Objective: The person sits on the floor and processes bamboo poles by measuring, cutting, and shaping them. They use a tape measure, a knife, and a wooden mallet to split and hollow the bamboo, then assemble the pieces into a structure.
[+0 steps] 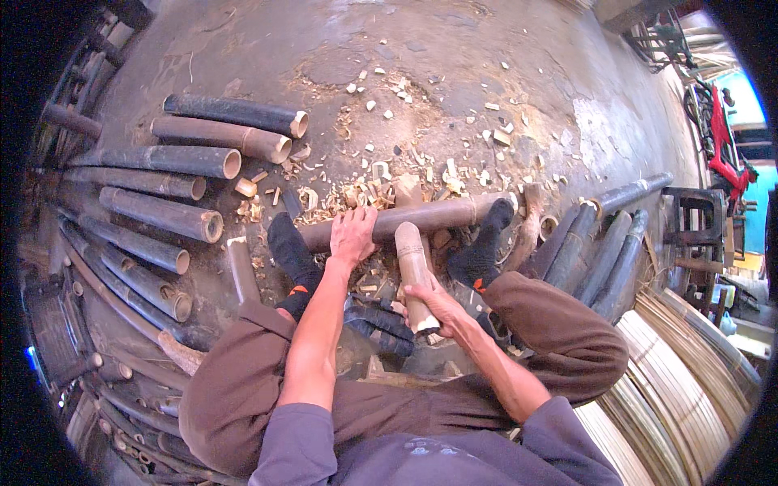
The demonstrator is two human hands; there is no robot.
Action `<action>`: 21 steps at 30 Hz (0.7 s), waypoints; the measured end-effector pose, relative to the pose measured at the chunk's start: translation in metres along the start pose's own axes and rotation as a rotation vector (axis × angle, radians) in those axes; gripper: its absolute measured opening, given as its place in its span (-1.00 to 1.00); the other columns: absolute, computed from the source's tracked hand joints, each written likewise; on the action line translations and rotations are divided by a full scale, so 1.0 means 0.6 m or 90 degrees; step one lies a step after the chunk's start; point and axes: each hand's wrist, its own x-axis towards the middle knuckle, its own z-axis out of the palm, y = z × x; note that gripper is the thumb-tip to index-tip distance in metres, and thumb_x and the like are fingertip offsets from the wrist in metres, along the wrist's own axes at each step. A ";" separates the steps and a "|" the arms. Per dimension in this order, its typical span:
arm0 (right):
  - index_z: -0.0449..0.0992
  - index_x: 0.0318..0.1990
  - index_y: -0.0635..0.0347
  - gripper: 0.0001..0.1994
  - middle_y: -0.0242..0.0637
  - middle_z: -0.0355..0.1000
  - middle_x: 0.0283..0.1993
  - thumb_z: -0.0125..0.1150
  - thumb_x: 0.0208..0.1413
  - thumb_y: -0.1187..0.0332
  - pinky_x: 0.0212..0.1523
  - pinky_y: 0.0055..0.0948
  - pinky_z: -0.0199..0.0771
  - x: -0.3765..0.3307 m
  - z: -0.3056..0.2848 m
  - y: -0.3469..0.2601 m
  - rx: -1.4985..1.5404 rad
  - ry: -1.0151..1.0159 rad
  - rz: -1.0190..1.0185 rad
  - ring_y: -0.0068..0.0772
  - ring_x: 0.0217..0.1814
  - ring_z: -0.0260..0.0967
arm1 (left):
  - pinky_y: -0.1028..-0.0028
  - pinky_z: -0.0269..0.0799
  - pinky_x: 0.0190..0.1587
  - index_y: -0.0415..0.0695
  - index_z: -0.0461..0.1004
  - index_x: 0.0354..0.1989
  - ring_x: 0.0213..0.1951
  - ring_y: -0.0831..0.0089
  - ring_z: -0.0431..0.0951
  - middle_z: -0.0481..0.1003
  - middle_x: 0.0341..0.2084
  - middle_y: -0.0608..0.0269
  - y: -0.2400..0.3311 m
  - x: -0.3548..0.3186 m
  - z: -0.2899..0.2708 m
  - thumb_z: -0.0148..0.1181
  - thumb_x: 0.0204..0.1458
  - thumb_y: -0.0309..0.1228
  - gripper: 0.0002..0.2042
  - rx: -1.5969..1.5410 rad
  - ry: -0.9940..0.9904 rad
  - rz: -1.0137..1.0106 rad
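Note:
A brown bamboo pole (433, 214) lies crosswise in front of me, between my two feet in dark socks. My left hand (353, 235) is closed over the pole left of its middle, fingers curled across the top. My right hand (438, 301) grips a short, pale bamboo piece (415, 263) near its lower end. This piece points away from me, and its rounded far end overlaps the pole in view; whether they touch I cannot tell. Its near end looks ragged and whitish. The undersides of both hands are hidden.
Wood chips (366, 194) and shavings litter the floor beyond the pole. Several cut bamboo poles (194, 159) lie at the left, and more dark poles (577, 243) at the right. Split bamboo strips (673, 364) are stacked at the lower right, near a dark stool (698, 219).

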 end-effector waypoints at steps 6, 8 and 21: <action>0.00 0.26 -0.06 -0.34 -0.22 0.32 -0.31 0.26 0.06 0.34 -0.56 -0.30 0.56 -0.010 -0.017 -0.011 -0.044 0.009 0.005 -0.34 -0.49 0.41 | 0.23 0.35 -0.02 -0.02 0.39 -0.03 -0.12 0.23 0.49 0.45 -0.26 0.20 -0.001 0.001 0.006 0.34 -0.37 -0.47 -0.43 -0.016 0.041 0.017; 0.02 0.24 -0.05 -0.37 -0.23 0.34 -0.34 0.24 0.07 0.34 -0.57 -0.31 0.55 -0.012 0.027 0.011 -0.017 0.095 -0.035 -0.35 -0.50 0.41 | 0.23 0.35 -0.04 -0.01 0.40 -0.03 -0.13 0.24 0.49 0.45 -0.27 0.21 0.004 0.003 0.000 0.34 -0.38 -0.47 -0.43 0.001 0.028 0.014; 0.06 0.22 0.02 -0.41 -0.25 0.34 -0.29 0.23 0.10 0.23 -0.51 -0.33 0.56 -0.031 0.035 0.007 0.002 0.056 -0.034 -0.39 -0.43 0.43 | 0.20 0.36 -0.05 -0.02 0.39 -0.04 -0.11 0.21 0.50 0.46 -0.24 0.22 0.010 0.011 -0.001 0.47 -0.39 -0.33 -0.39 -0.032 0.014 0.010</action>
